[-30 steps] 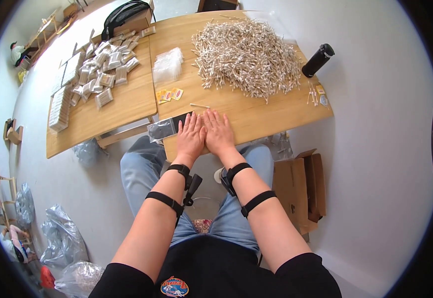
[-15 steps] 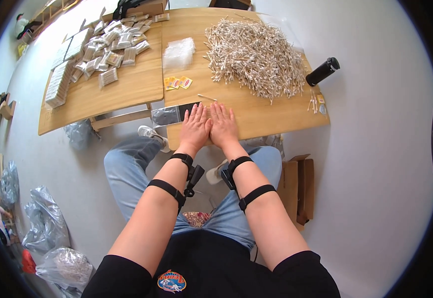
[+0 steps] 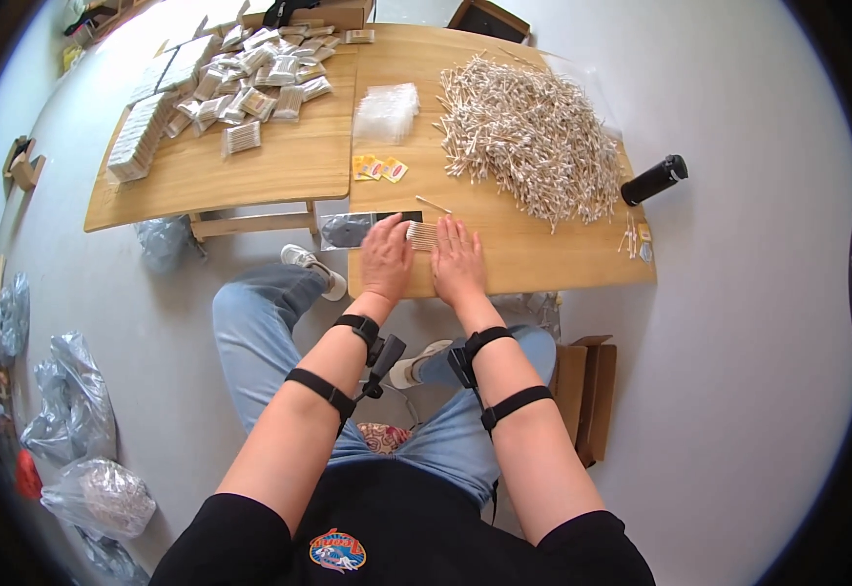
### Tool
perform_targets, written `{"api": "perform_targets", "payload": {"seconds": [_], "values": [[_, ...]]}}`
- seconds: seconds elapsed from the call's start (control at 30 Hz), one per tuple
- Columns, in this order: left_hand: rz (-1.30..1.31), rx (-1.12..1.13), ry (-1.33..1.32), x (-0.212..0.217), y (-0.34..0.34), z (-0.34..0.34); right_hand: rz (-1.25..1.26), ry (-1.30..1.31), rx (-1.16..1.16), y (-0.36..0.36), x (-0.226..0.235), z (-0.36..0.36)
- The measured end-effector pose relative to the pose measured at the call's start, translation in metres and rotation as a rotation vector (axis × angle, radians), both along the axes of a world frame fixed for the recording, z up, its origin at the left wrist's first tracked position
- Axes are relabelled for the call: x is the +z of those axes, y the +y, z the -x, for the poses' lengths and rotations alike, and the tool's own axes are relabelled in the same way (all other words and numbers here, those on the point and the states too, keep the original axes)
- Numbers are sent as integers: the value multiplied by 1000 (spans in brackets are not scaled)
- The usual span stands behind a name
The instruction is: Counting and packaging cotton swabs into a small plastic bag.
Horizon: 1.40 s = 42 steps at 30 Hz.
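A row of cotton swabs lies side by side at the table's near edge, between my two hands. My left hand rests at the left end of the row, fingers together and slightly bent, not closed round anything. Flat over the right end lies my right hand, its fingers stretched out and hiding those tips. One loose swab lies just beyond the row. Beside my left hand is a clear packet with something dark inside, its far end partly behind my fingers.
A big heap of cotton swabs covers the back right, near a black bottle. Clear bags and yellow cards lie left of it. Packed swab bags crowd the left table. A cardboard box stands below.
My hands have moved apart, uncovering the row of swabs between them. The table and everything on it now appear shifted slightly right in the view.
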<state>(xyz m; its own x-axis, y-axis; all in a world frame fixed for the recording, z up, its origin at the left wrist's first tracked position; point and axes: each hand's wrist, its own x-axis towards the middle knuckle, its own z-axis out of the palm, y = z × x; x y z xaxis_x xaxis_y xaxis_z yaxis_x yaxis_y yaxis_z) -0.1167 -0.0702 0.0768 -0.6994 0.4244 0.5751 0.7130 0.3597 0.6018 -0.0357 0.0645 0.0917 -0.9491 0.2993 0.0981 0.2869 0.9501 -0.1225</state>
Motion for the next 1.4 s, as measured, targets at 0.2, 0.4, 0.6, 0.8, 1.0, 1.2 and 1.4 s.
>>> {"api": "perform_targets", "payload": {"seconds": [0.2,0.4,0.6,0.8,1.0,1.2,1.4], "values": [[275,312,-202,21,-29,14,-24,-38,9,3,-1,2],[367,322,-208,13,-26,26,13,-74,100,-4,6,21],[249,306,-335,16,-30,35,3,-70,181,-8,10,33],[33,245,-458,14,-35,35,-30,-83,255,-20,10,48],[76,193,-359,14,-38,34,-43,-83,238,-40,7,55],[26,376,-127,-6,-64,60,6,-74,205,-48,6,56],[-74,454,-544,-34,-61,77,2,-59,203,-57,9,58]]}}
